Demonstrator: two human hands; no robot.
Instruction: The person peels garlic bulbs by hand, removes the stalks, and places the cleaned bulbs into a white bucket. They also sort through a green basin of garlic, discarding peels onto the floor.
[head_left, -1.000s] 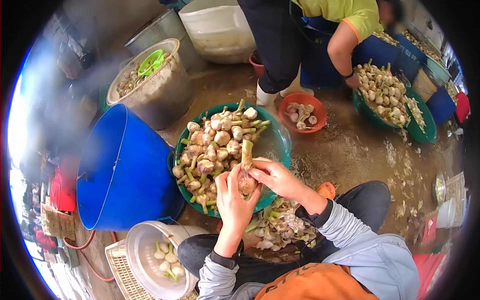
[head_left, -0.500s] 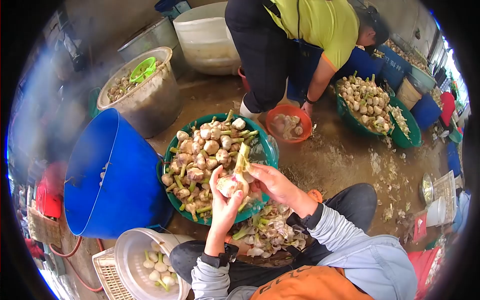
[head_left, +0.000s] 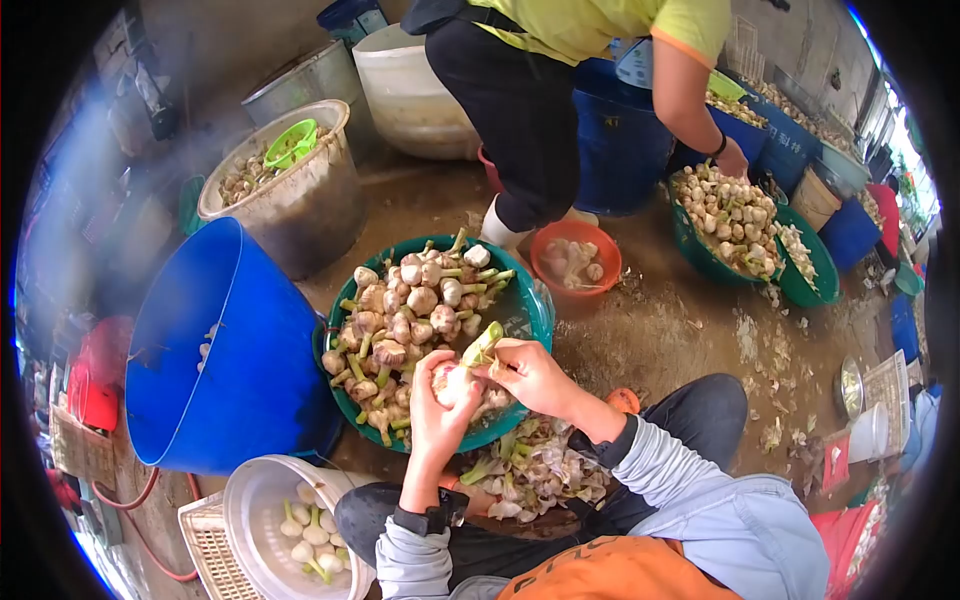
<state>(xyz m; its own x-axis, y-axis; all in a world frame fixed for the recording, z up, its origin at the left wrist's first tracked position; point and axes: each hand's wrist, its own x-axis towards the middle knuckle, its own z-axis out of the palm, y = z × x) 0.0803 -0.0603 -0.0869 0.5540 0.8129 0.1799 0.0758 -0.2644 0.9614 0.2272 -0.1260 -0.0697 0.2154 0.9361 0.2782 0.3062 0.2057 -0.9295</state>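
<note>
My left hand [head_left: 438, 420] is wrapped around a garlic bulb [head_left: 455, 384] with pale, purple-tinged skin. Its thick green stem [head_left: 484, 344] points up and away from me. The fingers of my right hand [head_left: 542, 382] pinch at the base of that stem, and whether they have loose skin between them is hidden. Both hands are over the near edge of a green tub [head_left: 537, 312] heaped with unpeeled, stemmed garlic [head_left: 400, 310]. Below my hands, between my legs, lies a pile of garlic skins [head_left: 545, 470].
A white bucket [head_left: 250, 500] with several peeled bulbs stands at my left, beside a big blue bin [head_left: 225, 350]. Beyond the green tub is an orange basin [head_left: 600, 250]. A co-worker in yellow [head_left: 640, 20] reaches into a heaped basket [head_left: 700, 235]. Skin scraps litter the floor.
My hands have shifted slightly toward me, and the bulb has turned, its stem tipping right. The co-worker has straightened somewhat, a hand moving from the orange basin to the heaped basket.
</note>
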